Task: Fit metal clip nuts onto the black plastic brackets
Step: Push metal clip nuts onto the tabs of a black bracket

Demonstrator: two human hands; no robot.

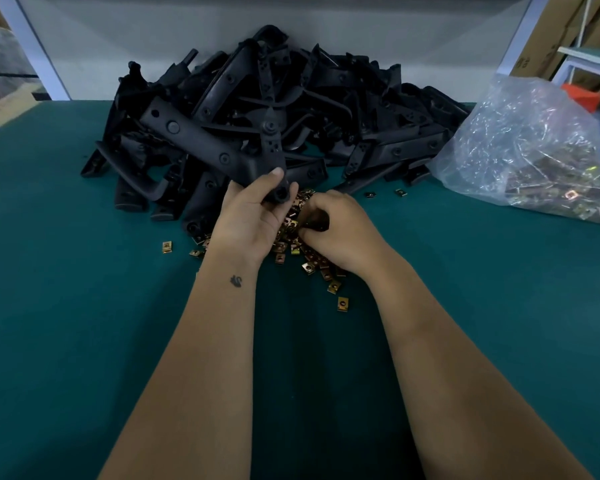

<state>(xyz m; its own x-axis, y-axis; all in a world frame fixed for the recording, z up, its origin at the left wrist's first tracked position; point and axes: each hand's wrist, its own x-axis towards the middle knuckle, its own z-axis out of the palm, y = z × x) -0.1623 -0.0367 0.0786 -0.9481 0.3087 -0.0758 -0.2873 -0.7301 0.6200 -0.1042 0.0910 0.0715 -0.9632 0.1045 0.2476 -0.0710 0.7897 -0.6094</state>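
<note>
Forearms reach out bare from the bottom edge across the green table (84, 341), converging toward the middle of the view. The left hand (253, 216) is turned palm inward, thumb up on top and fingers curled round the near end of a black plastic bracket (208, 140), which slants up and away to the left, its far end lying against the big pile of brackets (326, 98) heaped at the back of the table. A small dark mark shows on the inside of the left wrist. The right hand (336, 230) sits just beside the left, knuckles up, fingers bent down and inward into the scatter of brass-coloured clip nuts (312, 265) spread on the table under and between both hands; its fingertips seem to pinch at the nuts, though whether one is actually held is hidden. The two hands are close together, almost touching. A few stray nuts lie apart from the scatter, toward the left and nearer the person. To the right, well apart from the hands, a clear plastic bag (527, 147) holds more nuts, and cardboard boxes (551, 36) stand behind it.
</note>
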